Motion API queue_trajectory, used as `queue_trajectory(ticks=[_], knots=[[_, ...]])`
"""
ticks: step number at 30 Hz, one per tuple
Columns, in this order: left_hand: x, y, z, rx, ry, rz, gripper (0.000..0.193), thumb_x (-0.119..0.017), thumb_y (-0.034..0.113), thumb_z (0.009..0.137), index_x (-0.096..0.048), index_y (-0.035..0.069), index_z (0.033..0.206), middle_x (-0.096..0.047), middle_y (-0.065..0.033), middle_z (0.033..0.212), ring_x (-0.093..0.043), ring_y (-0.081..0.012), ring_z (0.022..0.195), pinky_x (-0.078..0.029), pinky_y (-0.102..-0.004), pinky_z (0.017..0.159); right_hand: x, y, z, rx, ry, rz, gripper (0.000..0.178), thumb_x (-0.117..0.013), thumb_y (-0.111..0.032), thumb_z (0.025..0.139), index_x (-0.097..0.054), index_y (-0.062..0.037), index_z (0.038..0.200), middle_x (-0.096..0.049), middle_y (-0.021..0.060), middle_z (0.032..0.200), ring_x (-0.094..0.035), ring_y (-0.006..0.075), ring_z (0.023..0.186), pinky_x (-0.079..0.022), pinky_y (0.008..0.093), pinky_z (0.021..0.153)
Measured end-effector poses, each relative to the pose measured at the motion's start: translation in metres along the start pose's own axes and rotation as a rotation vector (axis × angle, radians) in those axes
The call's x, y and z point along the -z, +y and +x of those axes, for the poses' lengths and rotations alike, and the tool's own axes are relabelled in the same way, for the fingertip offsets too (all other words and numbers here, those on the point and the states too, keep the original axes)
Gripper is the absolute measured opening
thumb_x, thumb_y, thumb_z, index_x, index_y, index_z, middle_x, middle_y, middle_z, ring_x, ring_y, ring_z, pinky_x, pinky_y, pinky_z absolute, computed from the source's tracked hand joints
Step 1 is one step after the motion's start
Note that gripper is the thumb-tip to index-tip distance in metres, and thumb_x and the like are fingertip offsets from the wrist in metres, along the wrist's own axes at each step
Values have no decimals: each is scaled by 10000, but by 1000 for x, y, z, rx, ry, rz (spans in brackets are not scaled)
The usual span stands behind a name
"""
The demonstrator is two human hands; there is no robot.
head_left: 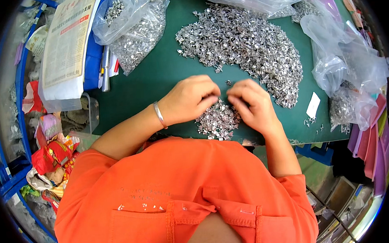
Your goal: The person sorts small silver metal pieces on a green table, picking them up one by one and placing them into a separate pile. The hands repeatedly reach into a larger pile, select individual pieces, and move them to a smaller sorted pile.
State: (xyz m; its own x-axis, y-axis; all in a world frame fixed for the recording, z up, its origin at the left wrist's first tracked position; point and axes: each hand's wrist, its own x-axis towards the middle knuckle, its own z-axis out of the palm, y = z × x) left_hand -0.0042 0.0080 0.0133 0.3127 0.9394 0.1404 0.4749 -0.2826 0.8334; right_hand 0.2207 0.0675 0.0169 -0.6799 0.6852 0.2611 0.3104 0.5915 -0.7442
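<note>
A small heap of shiny silver metal pieces (218,122) lies at the table's near edge, between my hands. My left hand (191,99), with a silver bangle (160,114) on the wrist, bends over its upper left side, fingers curled and thumb close to the fingertips. My right hand (253,103) curls in the same way at the upper right side. Whatever the fingertips hold is too small and blurred to make out. One or two loose pieces (228,82) lie just beyond the fingertips. Farther off spreads a much larger pile of the same pieces (247,44).
Clear plastic bags of metal pieces stand at the far left (139,40) and right (347,104) of the green table (129,89). A newspaper (69,40) hangs over a blue holder at left. A white slip (313,105) lies right; a purple basket (329,0) stands behind.
</note>
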Motion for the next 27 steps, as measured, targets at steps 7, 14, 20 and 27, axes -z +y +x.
queue_trajectory(ticks=[7, 14, 20, 27], knots=[[-9, 6, 6, 114, 196, -183, 284, -774, 23, 819, -652, -5, 1074, -676, -106, 990, -700, -181, 780, -566, -289, 696, -20, -7, 15, -242, 48, 282, 120, -701, -15, 887, -696, -14, 1007, -693, 101, 908, -695, 186, 775, -552, 298, 658], [67, -8, 18, -72, 844, 379, 97, -752, 92, 855, -702, 49, 926, -707, -108, 904, -685, -254, 782, -549, -358, 721, -15, 0, 44, 110, 34, -93, 264, -615, 86, 814, -681, 5, 1055, -680, 106, 1014, -659, 279, 950, -548, 366, 823], [170, -56, 9, 212, 936, 832, 133, -722, 143, 869, -726, 62, 975, -723, -104, 914, -678, -302, 879, -520, -411, 811, 2, 12, 36, 64, -70, -109, 311, -580, 124, 769, -688, -14, 1026, -660, 141, 1073, -623, 351, 1027, -517, 418, 902], [89, -10, 32, -241, 872, 642, 90, -718, 48, 859, -717, 33, 948, -706, -122, 1001, -663, -312, 979, -508, -389, 900, -4, 13, 25, 27, 113, -176, 146, -685, 9, 849, -689, -30, 989, -636, 124, 962, -636, 330, 866, -535, 405, 753]])
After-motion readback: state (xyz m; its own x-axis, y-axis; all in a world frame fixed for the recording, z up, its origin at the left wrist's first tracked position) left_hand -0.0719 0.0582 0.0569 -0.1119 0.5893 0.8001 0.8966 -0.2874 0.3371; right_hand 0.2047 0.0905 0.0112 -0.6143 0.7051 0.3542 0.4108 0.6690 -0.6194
